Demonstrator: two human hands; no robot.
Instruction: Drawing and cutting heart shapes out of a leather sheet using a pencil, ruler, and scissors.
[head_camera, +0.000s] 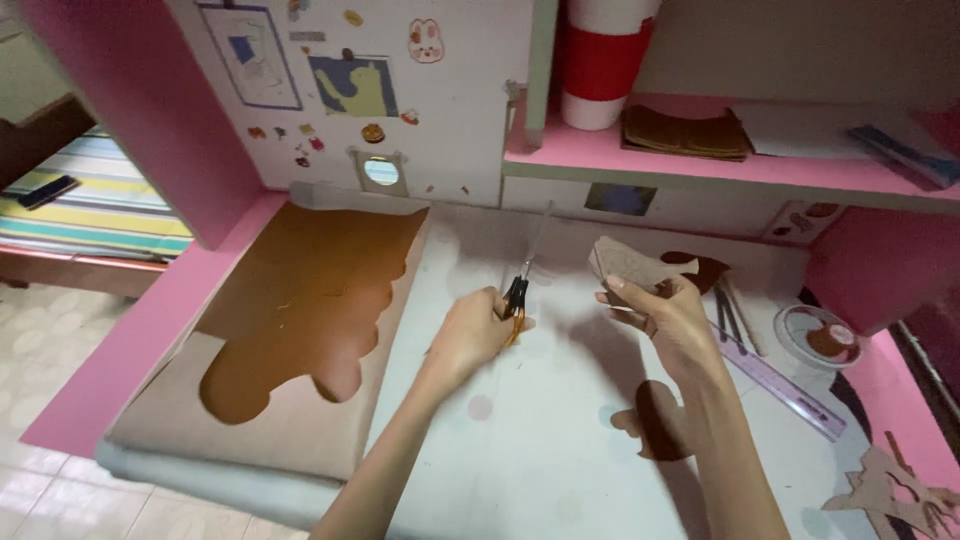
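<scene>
My left hand grips the handles of a pair of scissors, whose thin blades point up and away over the pale desk surface. Off to the right, my right hand holds up a beige cut-out piece of material between thumb and fingers. A brown cut-out shape lies flat on the desk below my right wrist. Another brown piece shows just behind the held piece.
A large brown sheet with cut-out edges lies at the left on grey backing. A purple ruler, pencils and a small round dish sit at the right. Beige scraps lie bottom right. A pink shelf holds folded brown pieces.
</scene>
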